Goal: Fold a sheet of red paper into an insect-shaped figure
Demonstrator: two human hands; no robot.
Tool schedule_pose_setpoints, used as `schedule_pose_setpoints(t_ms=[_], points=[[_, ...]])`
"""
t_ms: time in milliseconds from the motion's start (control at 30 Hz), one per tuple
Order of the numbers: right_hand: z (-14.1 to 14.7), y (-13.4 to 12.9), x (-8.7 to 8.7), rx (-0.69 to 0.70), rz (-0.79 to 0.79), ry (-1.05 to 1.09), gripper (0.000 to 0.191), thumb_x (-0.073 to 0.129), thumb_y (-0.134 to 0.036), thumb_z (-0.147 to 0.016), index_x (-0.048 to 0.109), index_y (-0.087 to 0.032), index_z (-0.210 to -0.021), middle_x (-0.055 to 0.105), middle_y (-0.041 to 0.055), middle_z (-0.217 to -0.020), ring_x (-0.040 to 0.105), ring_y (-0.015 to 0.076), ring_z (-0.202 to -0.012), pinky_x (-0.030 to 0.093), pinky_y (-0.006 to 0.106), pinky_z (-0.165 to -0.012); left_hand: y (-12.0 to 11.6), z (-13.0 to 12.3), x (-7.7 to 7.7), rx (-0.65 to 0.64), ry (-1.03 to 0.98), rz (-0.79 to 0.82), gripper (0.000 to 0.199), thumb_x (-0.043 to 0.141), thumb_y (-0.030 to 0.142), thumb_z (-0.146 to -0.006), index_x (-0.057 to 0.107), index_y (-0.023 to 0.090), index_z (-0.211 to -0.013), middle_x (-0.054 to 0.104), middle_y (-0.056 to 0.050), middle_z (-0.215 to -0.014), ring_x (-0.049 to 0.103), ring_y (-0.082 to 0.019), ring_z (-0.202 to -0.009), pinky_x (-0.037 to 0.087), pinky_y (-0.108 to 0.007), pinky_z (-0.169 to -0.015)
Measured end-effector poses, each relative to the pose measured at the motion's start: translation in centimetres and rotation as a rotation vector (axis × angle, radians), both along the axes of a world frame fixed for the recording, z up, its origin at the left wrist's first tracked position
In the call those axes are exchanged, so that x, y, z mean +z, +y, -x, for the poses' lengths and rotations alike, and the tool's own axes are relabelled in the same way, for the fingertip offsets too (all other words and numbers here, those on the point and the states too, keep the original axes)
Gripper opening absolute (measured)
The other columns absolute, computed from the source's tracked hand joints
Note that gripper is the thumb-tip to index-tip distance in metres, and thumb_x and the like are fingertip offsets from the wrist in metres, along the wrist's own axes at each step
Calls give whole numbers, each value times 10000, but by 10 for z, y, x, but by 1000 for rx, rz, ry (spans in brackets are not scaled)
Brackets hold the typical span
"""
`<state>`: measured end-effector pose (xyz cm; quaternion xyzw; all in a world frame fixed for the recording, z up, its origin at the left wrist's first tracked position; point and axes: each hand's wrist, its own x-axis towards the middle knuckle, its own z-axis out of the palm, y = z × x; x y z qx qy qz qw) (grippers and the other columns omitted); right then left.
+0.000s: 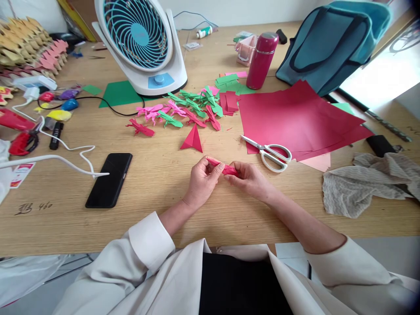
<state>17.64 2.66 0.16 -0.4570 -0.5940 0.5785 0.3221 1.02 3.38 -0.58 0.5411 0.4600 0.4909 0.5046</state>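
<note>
Between my two hands is a small folded piece of red paper (215, 162), narrow and strip-like. My left hand (201, 180) pinches its left end with thumb and fingers. At the other end, my right hand (251, 178) grips it the same way; part of the paper is hidden by the fingers. Just beyond my hands lies a red folded paper triangle (193, 140) with a raised crease. Farther back is a pile of small folded paper figures in green, pink and red (193, 104). White-handled scissors (267, 153) rest to the right, partly over large red sheets (292, 122).
A fan (157, 81) stands at the back, with a dark red flask (261, 61) and a teal bag (328, 48) to its right. A black phone (109, 180) and white cable (59, 158) lie at left. A crumpled cloth (370, 183) is at right.
</note>
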Motion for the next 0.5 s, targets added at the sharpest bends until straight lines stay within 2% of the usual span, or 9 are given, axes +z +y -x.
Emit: schedule_pose_setpoints(t_ms=[500], points=[[-5,0,2,14,17,10,290,625,-449,-834,508,-190,-776,424,-45,-654,339,103,-582,258,262,-523,-2,-1,-1,17,-55,30,268,698,429,-820,576,190,-800,540,43,-648,458,-63,-487,380,-198,-468]])
